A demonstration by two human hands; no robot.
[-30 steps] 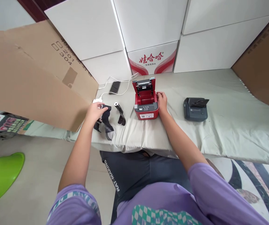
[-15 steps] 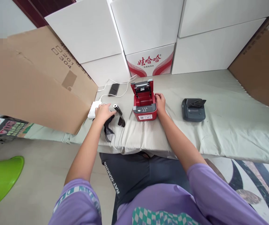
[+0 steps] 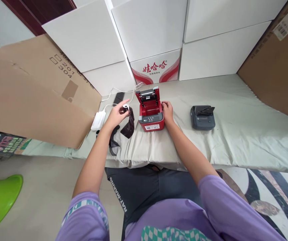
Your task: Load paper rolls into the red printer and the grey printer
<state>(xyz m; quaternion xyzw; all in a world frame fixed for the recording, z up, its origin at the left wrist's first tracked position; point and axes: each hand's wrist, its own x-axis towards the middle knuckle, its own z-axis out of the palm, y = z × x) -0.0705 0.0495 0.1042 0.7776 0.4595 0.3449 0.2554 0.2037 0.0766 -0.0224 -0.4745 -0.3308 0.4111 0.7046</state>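
Note:
A roll of black ribbon [image 3: 130,126] with a white core is pinched in my left hand [image 3: 117,114], its loose tail hanging towards the cloth. Just right of it stands a small red printer [image 3: 151,126] with a dark grey front panel. Its lid [image 3: 147,94] is tilted up, and the red inner bay shows nothing I can make out inside. My right hand [image 3: 167,111] is curled against the printer's right side; its fingertips are partly hidden. Under my left wrist lies another strip of black ribbon [image 3: 113,142].
A white adapter [image 3: 99,121] with a cable and a black phone-like slab [image 3: 118,99] lie at the left. A dark grey printer [image 3: 202,117] sits to the right. White boxes [image 3: 154,30] line the back; brown cardboard [image 3: 43,97] stands left, another brown box [image 3: 281,67] right.
My left hand has taken hold of the ribbon roll and lifted it from the cloth, moving right from beside the adapter. My right hand stays at the red printer. The view has shifted slightly.

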